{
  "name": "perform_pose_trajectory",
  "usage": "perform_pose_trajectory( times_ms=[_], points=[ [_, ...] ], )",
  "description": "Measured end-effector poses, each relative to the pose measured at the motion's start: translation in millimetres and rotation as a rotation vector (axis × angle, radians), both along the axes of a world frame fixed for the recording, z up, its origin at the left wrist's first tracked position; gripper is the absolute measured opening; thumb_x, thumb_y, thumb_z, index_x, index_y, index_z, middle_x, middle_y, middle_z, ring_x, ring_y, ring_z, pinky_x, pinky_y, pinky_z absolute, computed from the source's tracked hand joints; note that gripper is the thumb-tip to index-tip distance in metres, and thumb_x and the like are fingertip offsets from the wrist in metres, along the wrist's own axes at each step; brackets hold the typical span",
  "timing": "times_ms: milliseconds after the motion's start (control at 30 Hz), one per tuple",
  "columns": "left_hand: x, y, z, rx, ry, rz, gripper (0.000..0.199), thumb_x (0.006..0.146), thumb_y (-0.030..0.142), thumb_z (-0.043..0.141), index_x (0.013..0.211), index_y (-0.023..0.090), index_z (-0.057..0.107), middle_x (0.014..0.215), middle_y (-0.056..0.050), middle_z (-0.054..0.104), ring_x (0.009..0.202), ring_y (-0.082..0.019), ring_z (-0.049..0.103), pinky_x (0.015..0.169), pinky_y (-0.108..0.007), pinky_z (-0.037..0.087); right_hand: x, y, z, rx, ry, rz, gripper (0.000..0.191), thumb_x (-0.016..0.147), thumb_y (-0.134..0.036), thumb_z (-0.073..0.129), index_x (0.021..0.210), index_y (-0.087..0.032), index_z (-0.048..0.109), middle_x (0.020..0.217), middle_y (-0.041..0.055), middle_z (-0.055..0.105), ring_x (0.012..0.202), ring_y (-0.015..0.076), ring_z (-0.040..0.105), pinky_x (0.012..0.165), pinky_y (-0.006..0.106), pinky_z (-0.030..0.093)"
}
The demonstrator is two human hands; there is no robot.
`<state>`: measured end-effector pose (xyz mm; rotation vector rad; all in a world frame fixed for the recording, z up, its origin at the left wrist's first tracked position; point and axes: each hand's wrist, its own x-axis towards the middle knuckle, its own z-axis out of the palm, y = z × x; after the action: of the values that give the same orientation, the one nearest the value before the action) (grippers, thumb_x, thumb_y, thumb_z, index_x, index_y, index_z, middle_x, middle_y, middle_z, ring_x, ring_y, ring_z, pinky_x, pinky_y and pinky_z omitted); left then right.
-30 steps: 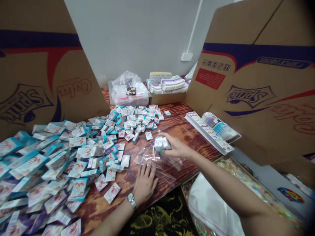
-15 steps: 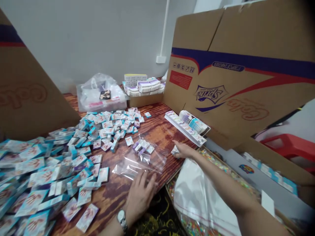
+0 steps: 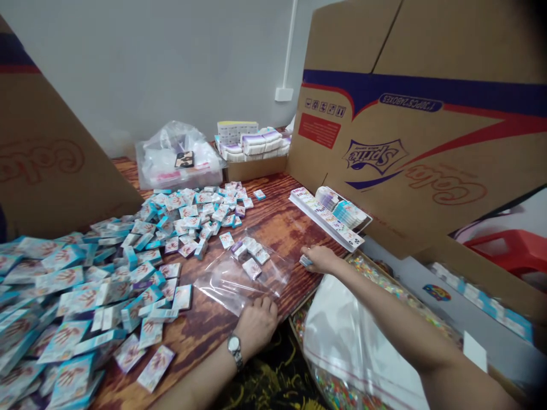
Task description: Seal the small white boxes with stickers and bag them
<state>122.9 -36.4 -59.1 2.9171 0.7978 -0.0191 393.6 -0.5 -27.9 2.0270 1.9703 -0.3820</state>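
Observation:
A clear plastic bag (image 3: 226,285) lies flat on the table, with several small white-and-purple boxes (image 3: 252,269) on or inside it; I cannot tell which. My left hand (image 3: 257,324), a watch on its wrist, has its fingers bunched on the bag's near edge. To the right, near the table's edge, my right hand (image 3: 321,259) is closed on a small white-and-blue stack (image 3: 305,259) that looks like papers, mostly hidden by the fingers. A large heap of small blue-and-white boxes (image 3: 145,273) with a hand print covers the table's left side.
A white tray (image 3: 327,219) with stacked slips lies beyond my right hand, before a big cardboard carton (image 3: 410,131). At the back stand a plastic bag of packets (image 3: 179,165) and an open box of bundles (image 3: 256,168). Right below, a bag (image 3: 346,324) rests on colourful small pieces.
My left hand's fingers, stretched out before, are now curled at the bag's edge. The little boxes at the bag have shifted and spread. My right hand stays near the same spot, still holding the stack.

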Motion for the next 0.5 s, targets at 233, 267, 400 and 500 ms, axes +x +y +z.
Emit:
perform_pose_trajectory(
  times_ms=[233,267,400,500],
  points=[
    [-12,-1,11.5,0.083,-0.123,0.133,0.02,0.092,0.023,0.041,0.094,0.013,0.059,0.085,-0.009,0.061,0.077,-0.021,0.059,0.064,-0.032,0.051,-2,-14,13.3,0.068,0.105,-0.06,0.048,0.068,-0.019,0.061,0.114,-0.018,0.05,0.105,0.0129,0.061,0.092,0.0276,0.062,0.075,0.033,0.044],
    [-16,-1,12.4,0.098,-0.153,0.13,0.019,0.091,0.023,0.043,0.099,0.014,0.058,0.086,-0.008,0.061,0.077,-0.021,0.059,0.063,-0.03,0.051,-2,-20,19.0,0.083,0.137,-0.053,0.049,0.069,-0.02,0.06,0.117,-0.019,0.048,0.107,0.0109,0.061,0.094,0.0254,0.061,0.077,0.031,0.044],
    [-30,-3,9.8,0.104,-0.231,0.105,0.034,0.09,0.028,0.046,0.122,0.016,0.049,0.091,-0.008,0.061,0.078,-0.02,0.058,0.062,-0.029,0.052,-12,-51,37.4,0.103,0.522,-0.047,0.05,0.073,-0.022,0.058,0.12,-0.02,0.044,0.097,0.0015,0.062,0.084,0.0158,0.06,0.072,0.022,0.044],
    [-38,-2,4.0,0.161,-0.263,0.2,0.03,0.09,0.029,0.046,0.117,0.019,0.055,0.108,-0.013,0.058,0.095,-0.025,0.055,0.07,-0.034,0.053,-32,-70,37.4,-0.018,0.919,-0.062,0.046,0.07,-0.021,0.059,0.115,-0.02,0.049,0.084,-0.0021,0.061,0.07,0.0139,0.057,0.06,0.02,0.042]
  ],
)
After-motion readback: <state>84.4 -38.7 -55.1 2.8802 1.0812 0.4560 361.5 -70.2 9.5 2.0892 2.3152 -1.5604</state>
